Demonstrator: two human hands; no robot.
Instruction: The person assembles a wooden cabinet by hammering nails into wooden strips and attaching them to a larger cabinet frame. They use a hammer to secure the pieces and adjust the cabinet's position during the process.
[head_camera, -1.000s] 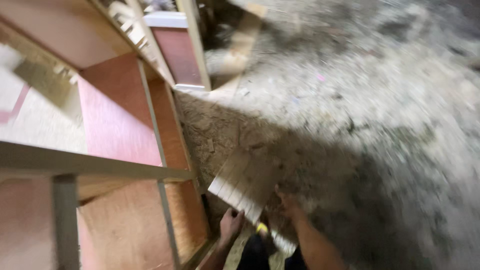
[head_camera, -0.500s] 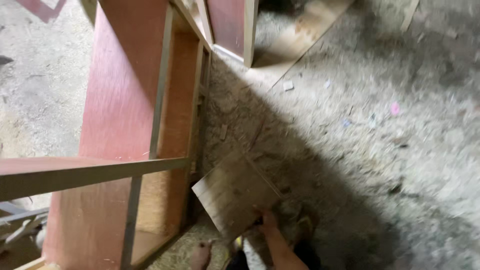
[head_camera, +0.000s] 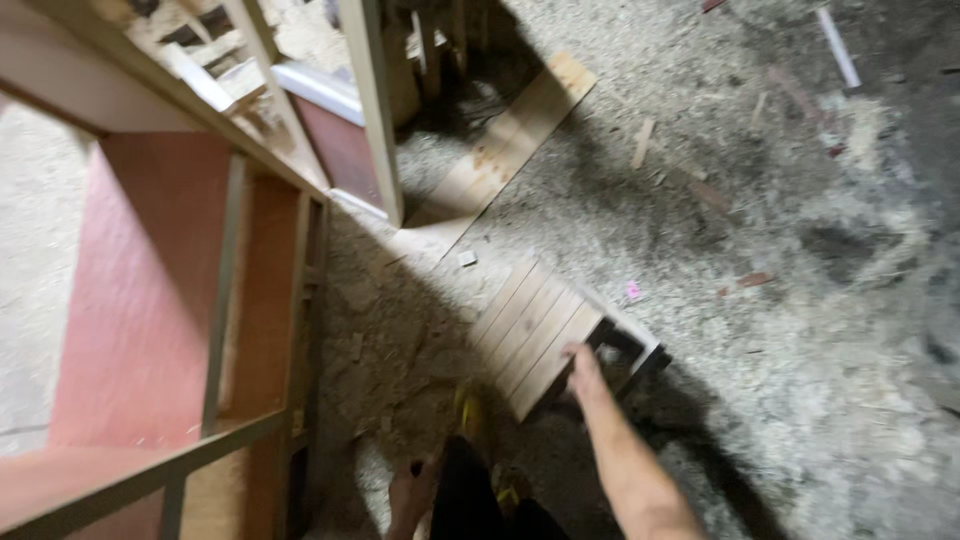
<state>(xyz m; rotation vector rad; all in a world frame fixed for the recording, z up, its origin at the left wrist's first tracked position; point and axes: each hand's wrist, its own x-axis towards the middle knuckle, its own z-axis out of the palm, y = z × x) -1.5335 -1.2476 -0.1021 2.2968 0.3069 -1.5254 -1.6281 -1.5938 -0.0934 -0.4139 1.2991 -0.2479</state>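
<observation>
Two hands are seen low centre: right hand (head_camera: 583, 362) rests on slatted panel (head_camera: 540, 335), finger state blurred, undeterminable; left hand (head_camera: 410, 497) is partly hidden, likewise unclear.

1. This is a rough carpentry workshop, and the floor (head_camera: 760, 300) gives it away: grey, gritty, strewn with sawdust and wood chips.
2. On the left stands an unfinished cabinet frame (head_camera: 240, 300), with pale timber rails around reddish plywood panels.
3. A long bare plank (head_camera: 510, 140) lies flat on the ground, offcuts and splinters (head_camera: 643, 143) scattered near it.
4. A small slatted wooden box (head_camera: 560, 335) sits in the dust, tipped at an angle.
5. More raw timber pieces (head_camera: 220, 60) are stacked at the top left, behind the frame.
</observation>
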